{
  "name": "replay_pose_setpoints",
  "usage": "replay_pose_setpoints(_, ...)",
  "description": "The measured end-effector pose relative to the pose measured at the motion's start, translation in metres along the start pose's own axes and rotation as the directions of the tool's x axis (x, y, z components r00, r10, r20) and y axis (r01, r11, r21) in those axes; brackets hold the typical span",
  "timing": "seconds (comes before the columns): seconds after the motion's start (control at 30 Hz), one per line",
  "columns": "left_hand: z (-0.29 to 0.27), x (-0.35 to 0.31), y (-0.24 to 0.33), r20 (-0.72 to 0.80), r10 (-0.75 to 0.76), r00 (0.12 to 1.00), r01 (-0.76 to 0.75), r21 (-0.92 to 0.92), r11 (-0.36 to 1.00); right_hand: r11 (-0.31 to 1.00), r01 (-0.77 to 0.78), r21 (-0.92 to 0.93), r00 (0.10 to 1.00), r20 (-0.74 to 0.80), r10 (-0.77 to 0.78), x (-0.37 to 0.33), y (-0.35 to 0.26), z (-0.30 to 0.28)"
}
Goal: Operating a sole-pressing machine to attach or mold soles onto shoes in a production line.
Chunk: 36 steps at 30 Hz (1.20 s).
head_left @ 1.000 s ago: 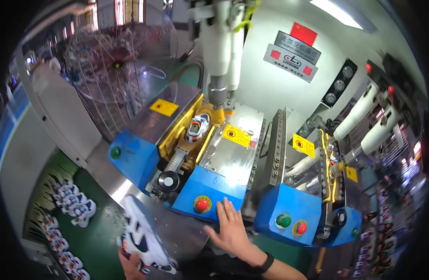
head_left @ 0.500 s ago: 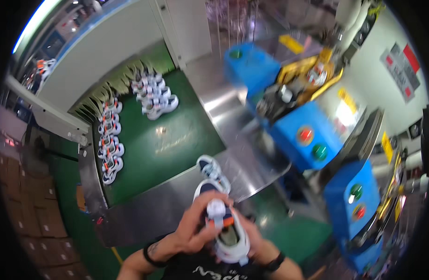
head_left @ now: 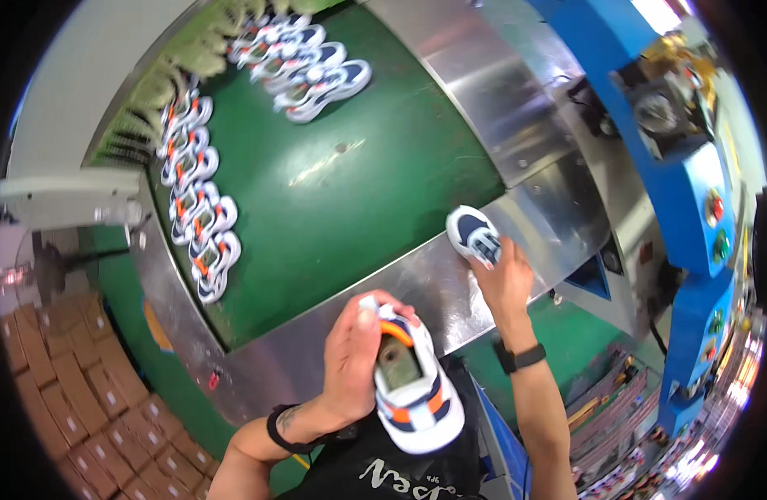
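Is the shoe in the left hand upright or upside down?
Upright: the shoe in the left hand has its opening toward the camera above, underside hidden.

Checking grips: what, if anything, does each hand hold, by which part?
Left hand holds a sneaker around its tongue end; right hand touches another sneaker near its laces, grip unclear.

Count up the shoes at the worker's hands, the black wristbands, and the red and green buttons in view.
Shoes, one in the left hand, one at the right hand: 2
Black wristbands: 2
Red buttons: 2
Green buttons: 2
Total: 8
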<state>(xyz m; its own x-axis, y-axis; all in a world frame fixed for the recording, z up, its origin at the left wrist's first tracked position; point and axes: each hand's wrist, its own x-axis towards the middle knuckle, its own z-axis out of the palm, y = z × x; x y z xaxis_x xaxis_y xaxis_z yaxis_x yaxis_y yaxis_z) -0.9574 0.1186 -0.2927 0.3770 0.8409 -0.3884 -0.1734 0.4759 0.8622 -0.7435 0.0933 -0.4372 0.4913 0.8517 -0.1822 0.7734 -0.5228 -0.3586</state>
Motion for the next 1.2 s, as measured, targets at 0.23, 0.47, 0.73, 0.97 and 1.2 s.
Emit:
replay_pose_setpoints(0.23,0.046,-0.005,0.018,0.395,0.214,0.894,-0.299,0.167,0.940,0.552,-0.416,0.722,0.888,0.191,0.419,-0.092,0.024,-0.084)
replay_pose_setpoints(0.47,0.157,-0.096,-0.049,0.972,0.026,0.233,-0.235,0.030,0.972,0.370,-0.054,0.928,0.646,-0.250,0.721,-0.419,0.062,-0.180)
replay_pose_setpoints(0.73,0.233,-0.414,-0.113,0.279,-0.092,-0.956,-0.064,0.110,0.992,0.026,-0.004,1.000,-0.635,-0.023,0.772,-0.751,-0.121,-0.084)
replay_pose_setpoints(0.97,0.259,-0.572,-0.225,0.153,-0.362,-0.920,-0.386,-0.187,0.903,-0.204,-0.407,0.890,-0.883,-0.326,0.339,-0.824,-0.069,-0.066)
replay_pose_setpoints(1.2,0.275,-0.487,-0.101,0.457,0.031,-0.889,-0.161,-0.374,0.914,0.680,-0.351,0.643,-0.654,-0.689,0.314,-0.658,-0.040,-0.228)
